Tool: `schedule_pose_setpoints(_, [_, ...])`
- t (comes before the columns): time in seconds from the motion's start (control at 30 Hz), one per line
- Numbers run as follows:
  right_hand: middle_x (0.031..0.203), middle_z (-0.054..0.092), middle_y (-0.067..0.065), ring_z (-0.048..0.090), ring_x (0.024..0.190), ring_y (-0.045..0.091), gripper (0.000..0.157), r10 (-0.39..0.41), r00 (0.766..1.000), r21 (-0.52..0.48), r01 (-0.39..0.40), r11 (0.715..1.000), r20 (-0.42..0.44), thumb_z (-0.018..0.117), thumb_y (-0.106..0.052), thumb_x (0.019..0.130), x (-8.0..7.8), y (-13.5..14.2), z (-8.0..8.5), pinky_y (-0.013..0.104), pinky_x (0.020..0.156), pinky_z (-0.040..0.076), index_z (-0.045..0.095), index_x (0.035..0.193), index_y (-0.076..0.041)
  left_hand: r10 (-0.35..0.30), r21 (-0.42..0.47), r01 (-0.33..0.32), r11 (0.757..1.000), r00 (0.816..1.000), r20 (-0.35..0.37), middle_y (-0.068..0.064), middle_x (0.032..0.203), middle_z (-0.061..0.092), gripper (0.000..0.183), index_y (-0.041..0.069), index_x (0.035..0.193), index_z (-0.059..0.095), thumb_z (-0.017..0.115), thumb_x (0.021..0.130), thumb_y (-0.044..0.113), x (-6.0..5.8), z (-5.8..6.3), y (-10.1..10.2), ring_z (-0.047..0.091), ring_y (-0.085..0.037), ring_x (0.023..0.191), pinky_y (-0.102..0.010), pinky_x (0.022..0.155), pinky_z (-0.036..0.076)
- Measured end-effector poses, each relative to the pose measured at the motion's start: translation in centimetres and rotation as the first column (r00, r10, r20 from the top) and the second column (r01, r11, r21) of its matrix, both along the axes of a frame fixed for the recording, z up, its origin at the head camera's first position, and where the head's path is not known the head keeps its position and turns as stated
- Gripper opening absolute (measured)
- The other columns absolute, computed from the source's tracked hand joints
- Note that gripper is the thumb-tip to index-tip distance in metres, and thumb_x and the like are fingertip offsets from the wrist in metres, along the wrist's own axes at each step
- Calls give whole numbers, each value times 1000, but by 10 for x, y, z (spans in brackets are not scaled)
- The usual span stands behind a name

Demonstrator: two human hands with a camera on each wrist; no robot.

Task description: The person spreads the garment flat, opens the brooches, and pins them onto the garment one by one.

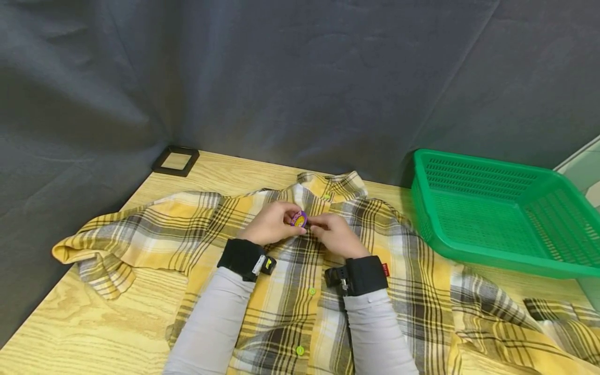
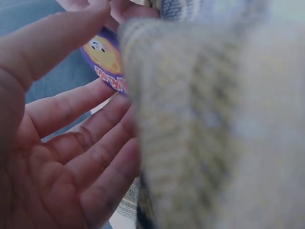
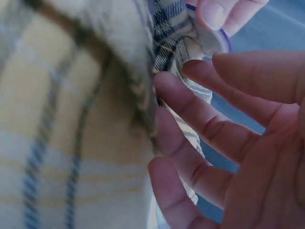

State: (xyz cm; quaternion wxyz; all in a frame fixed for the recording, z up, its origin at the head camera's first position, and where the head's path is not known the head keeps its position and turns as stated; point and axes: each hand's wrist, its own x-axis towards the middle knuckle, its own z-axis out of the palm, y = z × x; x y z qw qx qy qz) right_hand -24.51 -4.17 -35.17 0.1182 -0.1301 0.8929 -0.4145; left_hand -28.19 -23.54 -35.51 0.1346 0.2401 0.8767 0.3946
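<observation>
A yellow plaid shirt [image 1: 290,307] lies spread face up, its collar [image 1: 335,187] at the far side. Over the upper chest, my left hand [image 1: 272,224] pinches a round purple-and-yellow pin badge [image 1: 299,219] by its rim between thumb and index finger. The badge's printed face [image 2: 106,59] shows in the left wrist view; its pale back [image 3: 209,40] appears in the right one. My right hand [image 1: 335,234] is close beside it, thumb and index fingertips at the badge's back and the cloth. I cannot tell whether those two fingertips pinch anything.
A green plastic basket [image 1: 424,208] stands at the right, next to the shirt's shoulder and sleeve. At the back left corner of the wooden table [image 1: 61,328] lies a black square frame [image 1: 159,165]. A dark curtain [image 1: 300,83] hangs behind the table.
</observation>
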Motion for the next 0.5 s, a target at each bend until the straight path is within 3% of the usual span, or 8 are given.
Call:
schedule_pose_setpoints(0.13, [134, 61, 23, 62, 114, 34, 35, -46, 999, 32, 46, 998, 6, 50, -8, 102, 2, 6, 2, 44, 89, 51, 59, 135, 2, 5, -27, -6, 1000, 999, -37, -6, 99, 66, 41, 6, 119, 67, 81, 85, 22, 0, -1, 2, 61, -15, 87, -28, 78, 52])
schedule_pose_setpoints(0.27, [133, 62, 22, 65, 105, 33, 36, -111, 994, 54, 109, 993, 25, 50, -9, 103, 4, 13, 5, 38, 78, 51, 59, 136, 0, 12, -51, -16, 999, 998, -69, -7, 102, 65, 43, 5, 120, 67, 82, 83, 23, 1, -2, 4, 60, -17, 89, -30, 79, 52])
schedule_pose_setpoints(0.37, [134, 60, 23, 64, 108, 35, 36, -126, 991, 56, 125, 991, 31, 49, -9, 103, 4, 19, 7, 37, 76, 50, 58, 136, 1, 15, -74, -22, 997, 996, -92, -9, 109, 65, 46, 4, 122, 67, 82, 83, 23, 1, -2, 5, 60, -20, 94, -33, 84, 52])
schedule_pose_setpoints(0.5, [138, 58, 24, 58, 120, 41, 36, -140, 990, 52, 139, 989, 15, 49, -10, 103, 4, 26, 9, 48, 92, 51, 57, 137, 3, 14, -97, -25, 995, 994, -107, -11, 117, 63, 47, 5, 124, 66, 82, 83, 23, 1, -2, 5, 60, -22, 103, -36, 92, 51])
